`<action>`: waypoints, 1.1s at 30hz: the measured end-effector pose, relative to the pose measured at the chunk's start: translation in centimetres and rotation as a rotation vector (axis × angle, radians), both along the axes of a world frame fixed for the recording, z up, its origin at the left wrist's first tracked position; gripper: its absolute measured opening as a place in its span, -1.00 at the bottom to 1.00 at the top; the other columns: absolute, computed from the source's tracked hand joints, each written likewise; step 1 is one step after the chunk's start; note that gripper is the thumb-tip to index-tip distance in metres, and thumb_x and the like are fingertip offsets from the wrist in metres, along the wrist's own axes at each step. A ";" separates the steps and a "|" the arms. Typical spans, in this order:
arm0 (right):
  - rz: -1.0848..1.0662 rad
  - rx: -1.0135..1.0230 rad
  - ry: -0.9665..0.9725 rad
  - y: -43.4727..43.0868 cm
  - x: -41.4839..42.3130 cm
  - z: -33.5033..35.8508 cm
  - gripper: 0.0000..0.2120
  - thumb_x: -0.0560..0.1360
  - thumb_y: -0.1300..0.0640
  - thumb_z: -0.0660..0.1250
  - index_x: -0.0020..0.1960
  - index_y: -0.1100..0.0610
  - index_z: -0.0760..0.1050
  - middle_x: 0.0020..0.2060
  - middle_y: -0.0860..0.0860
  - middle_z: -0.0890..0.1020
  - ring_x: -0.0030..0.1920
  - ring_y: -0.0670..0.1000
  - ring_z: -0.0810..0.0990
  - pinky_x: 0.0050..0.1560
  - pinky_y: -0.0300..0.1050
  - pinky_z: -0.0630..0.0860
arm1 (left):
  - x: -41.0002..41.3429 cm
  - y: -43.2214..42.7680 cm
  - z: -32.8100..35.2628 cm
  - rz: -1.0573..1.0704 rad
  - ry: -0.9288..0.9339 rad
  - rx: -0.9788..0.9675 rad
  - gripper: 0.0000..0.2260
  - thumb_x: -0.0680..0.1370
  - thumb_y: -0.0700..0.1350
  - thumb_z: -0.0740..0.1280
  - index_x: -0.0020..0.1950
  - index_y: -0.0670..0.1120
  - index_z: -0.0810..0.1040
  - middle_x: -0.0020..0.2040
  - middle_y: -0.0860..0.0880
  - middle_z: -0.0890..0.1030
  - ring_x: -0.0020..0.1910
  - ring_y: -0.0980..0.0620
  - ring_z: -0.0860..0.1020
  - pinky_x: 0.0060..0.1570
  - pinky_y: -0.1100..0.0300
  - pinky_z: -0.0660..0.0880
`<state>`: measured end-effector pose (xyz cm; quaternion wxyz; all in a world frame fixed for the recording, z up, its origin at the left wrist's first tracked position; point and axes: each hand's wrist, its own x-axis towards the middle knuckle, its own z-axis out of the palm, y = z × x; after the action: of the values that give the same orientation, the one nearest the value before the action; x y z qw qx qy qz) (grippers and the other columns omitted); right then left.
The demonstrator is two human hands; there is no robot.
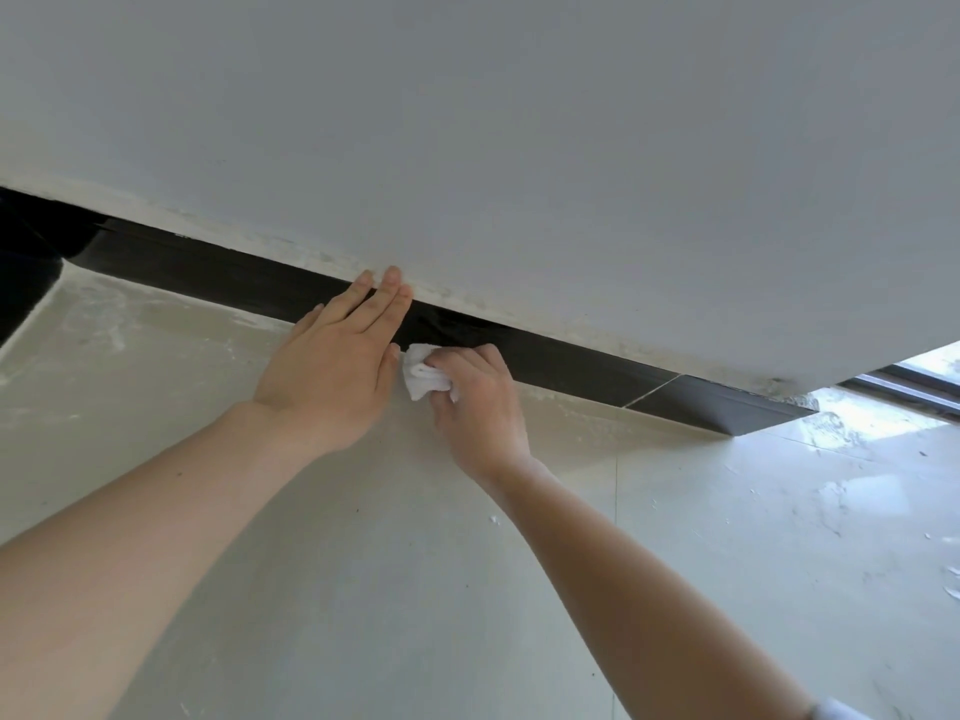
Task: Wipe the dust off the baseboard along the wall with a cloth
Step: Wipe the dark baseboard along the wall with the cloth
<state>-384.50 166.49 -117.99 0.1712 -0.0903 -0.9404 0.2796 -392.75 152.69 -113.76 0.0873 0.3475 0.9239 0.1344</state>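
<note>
A black baseboard (pixel 561 361) runs along the foot of a grey-white wall (pixel 519 148), slanting down to the right. My left hand (pixel 337 366) lies flat with straight fingers against the baseboard, its fingertips touching the wall's lower edge. Just to its right my right hand (pixel 475 402) grips a small bunched white cloth (pixel 422 374) and holds it at the bottom of the baseboard, where it meets the floor.
The pale tiled floor (pixel 363 563) shows dust smears and white specks. The wall ends at a corner on the right, beside a sliding-door track (pixel 904 389) and bright light. A dark object (pixel 26 262) sits at the far left.
</note>
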 end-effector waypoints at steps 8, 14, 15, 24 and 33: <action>-0.878 -0.511 0.054 6.3 7.9 0.7 -0.84 0.53 0.22 0.25 0.07 0.08 0.33 -0.22 -0.07 0.49 -0.11 0.07 0.49 -0.14 -0.18 0.31 | 0.1 0.2 0.1 0.007 -0.020 -0.003 -0.50 0.66 -0.02 -0.09 0.57 0.03 -0.19 0.55 0.17 -0.23 0.53 0.16 -0.22 0.51 0.13 -0.05; -1.341 -0.998 0.075 9.0 6.5 0.6 -0.74 0.37 0.15 0.41 0.02 0.14 0.46 -0.25 0.04 0.57 -0.30 0.04 0.53 -0.16 -0.11 0.46 | 0.2 0.2 -0.2 0.007 -0.021 0.003 -0.49 0.65 -0.01 -0.09 0.57 0.02 -0.19 0.54 0.16 -0.23 0.53 0.16 -0.22 0.52 0.12 -0.02; -1.328 -1.039 0.067 8.4 5.5 0.5 -0.74 0.36 0.14 0.43 0.00 0.13 0.48 -0.28 0.02 0.58 -0.32 0.03 0.53 -0.17 -0.11 0.46 | 0.1 0.2 -0.2 0.007 -0.022 0.009 -0.49 0.65 -0.01 -0.09 0.57 0.02 -0.18 0.55 0.16 -0.23 0.53 0.16 -0.22 0.52 0.12 -0.02; -1.198 -1.184 0.050 1.1 -0.6 -0.4 -0.81 0.35 0.16 0.49 -0.16 0.16 0.49 -0.27 0.05 0.63 -0.31 0.05 0.55 -0.25 -0.19 0.44 | 0.4 0.3 -0.2 0.020 -0.037 0.041 -0.50 0.66 -0.02 -0.07 0.57 0.03 -0.16 0.54 0.17 -0.23 0.53 0.16 -0.22 0.52 0.13 0.00; -0.544 -0.851 -0.157 -4.7 -3.7 0.2 -0.75 0.39 0.18 0.44 -0.28 0.04 0.36 -0.40 -0.07 0.45 -0.40 -0.10 0.40 -0.42 -0.31 0.28 | -0.7 -1.6 -0.6 -0.075 -0.005 0.081 -0.51 0.66 -0.06 -0.06 0.56 0.02 -0.15 0.54 0.18 -0.23 0.52 0.19 -0.22 0.52 0.09 -0.14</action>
<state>-388.24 161.82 -117.77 0.1146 -0.4143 -0.6959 0.5753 -393.49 151.08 -114.35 0.0805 0.3850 0.9037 0.1694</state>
